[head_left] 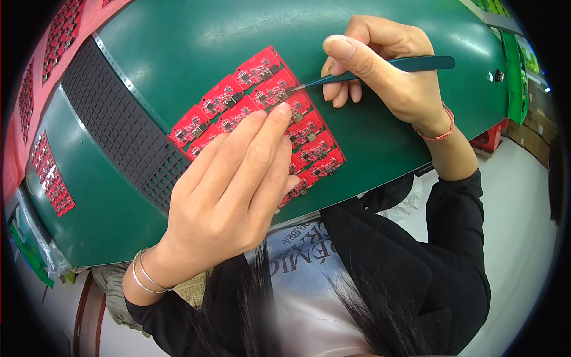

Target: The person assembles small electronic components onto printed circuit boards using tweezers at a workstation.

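A red circuit board panel (256, 74), made up of several small boards with chips and metal connectors, lies on the green tabletop. My left hand (232, 184) rests across it with the fingers stretched out, covering the panel's lower left part. Its fingertips touch the board surface near the middle. In my right hand (386, 74) are dark teal tweezers (416, 63), gripped between thumb and fingers. Their tips reach a small connector close to the panel's upper right edge, just beyond my left fingertips. Whether the tips grasp the part is too small to tell.
Left of the panel is a black grid tray (113, 107) with many pockets, bordered by metal strips. Another red board panel (52, 174) lies farther left, beside a pink mat (38, 71) carrying more. A small black part (496, 75) sits far right, near cardboard boxes (540, 113).
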The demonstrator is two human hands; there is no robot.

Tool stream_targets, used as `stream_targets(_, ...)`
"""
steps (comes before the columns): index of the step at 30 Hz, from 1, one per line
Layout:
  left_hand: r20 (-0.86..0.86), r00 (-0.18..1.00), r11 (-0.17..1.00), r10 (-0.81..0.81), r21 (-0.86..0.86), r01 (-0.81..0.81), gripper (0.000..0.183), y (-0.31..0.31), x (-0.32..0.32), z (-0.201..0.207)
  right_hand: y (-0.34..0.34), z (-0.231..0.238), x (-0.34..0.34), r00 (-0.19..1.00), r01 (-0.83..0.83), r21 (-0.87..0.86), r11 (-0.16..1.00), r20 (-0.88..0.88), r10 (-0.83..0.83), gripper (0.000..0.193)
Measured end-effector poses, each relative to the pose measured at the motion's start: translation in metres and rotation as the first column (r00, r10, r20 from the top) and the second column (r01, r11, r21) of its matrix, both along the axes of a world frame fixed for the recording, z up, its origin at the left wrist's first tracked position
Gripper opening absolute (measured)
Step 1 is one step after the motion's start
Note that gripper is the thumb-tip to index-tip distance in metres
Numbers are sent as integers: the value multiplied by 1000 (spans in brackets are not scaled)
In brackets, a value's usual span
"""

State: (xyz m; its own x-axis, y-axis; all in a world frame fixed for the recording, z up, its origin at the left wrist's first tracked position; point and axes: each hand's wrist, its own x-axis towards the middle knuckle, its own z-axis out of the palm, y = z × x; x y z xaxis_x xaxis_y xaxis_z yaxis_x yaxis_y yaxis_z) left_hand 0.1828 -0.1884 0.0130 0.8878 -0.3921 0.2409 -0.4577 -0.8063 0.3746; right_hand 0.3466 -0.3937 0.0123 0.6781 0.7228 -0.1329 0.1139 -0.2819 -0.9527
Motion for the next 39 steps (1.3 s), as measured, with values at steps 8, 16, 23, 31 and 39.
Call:
stream_targets(8,2,1000,999,-20,-25,20,43,4,-2,-6,1,-2,-1,1000,9,-15,1000,15,-9,30)
stream_targets(16,55,998,978,24,204,-35,56,3,-9,-1,5,3,0,999,28,-8,1000,-16,-28,35)
stream_targets(23,215,934,951,285,55,-303,29,40,-62,8,79,48,-39,989,-54,87,995,-135,66,37)
stream_targets(31,322,871,924,370,-27,-382,21,58,-85,-21,130,5,-74,988,-109,297,949,-69,135,43)
stream_targets(39,351,861,927,367,-62,-370,18,66,-92,-28,135,13,-83,992,-129,114,985,13,128,38)
